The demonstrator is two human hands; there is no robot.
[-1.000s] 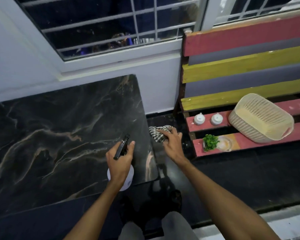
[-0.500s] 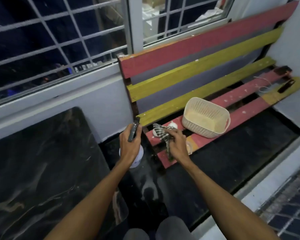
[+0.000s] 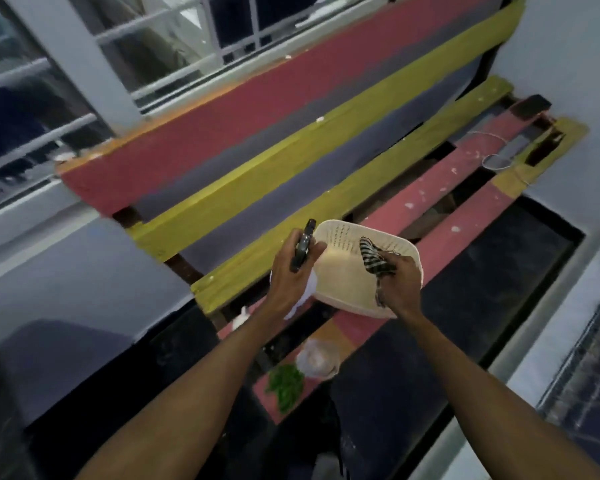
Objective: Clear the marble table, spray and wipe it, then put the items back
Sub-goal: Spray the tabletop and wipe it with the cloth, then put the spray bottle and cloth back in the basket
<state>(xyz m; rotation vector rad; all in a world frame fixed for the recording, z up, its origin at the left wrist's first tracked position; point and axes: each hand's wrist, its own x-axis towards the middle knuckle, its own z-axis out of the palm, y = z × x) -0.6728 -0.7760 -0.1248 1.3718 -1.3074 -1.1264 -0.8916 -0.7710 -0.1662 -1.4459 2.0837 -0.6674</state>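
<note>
Both hands have swung from the table to the bench (image 3: 465, 223), left hand (image 3: 290, 284) clasping the spray bottle (image 3: 303, 247), right hand (image 3: 395, 282) pinching the striped cloth (image 3: 373, 258) over the basket (image 3: 343, 271), likely to drop them off.

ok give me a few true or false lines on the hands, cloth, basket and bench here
1. The left hand holds a spray bottle. True.
2. The right hand is empty. False: it grips a striped cloth.
3. The basket sits on the bench. True.
4. The basket is full of vegetables. False: apart from the cloth over it, it looks empty.
5. The greens are inside the basket. False: they lie on the bench, nearer the camera.
</note>
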